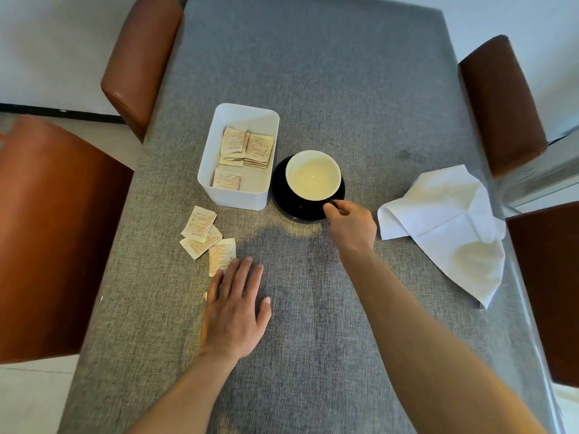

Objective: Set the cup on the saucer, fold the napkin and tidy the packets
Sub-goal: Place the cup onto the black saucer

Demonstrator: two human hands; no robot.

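Note:
A cup (pixel 313 176), black outside and cream inside, stands on a black saucer (pixel 283 200) in the middle of the table. My right hand (pixel 351 225) pinches the cup's handle at the saucer's near right edge. A crumpled white napkin (pixel 448 227) lies unfolded at the right. Three loose packets (pixel 205 234) lie near the front left of a white box (pixel 238 195) that holds several more packets (pixel 247 148). My left hand (pixel 235 305) rests flat on the table, fingers spread, its fingertips touching the nearest loose packet; another packet corner shows under it.
The table (pixel 313 73) is covered in grey cloth. Brown chairs stand at the far left (pixel 141 61), near left (pixel 53 233), far right (pixel 501 101) and near right (pixel 545 289).

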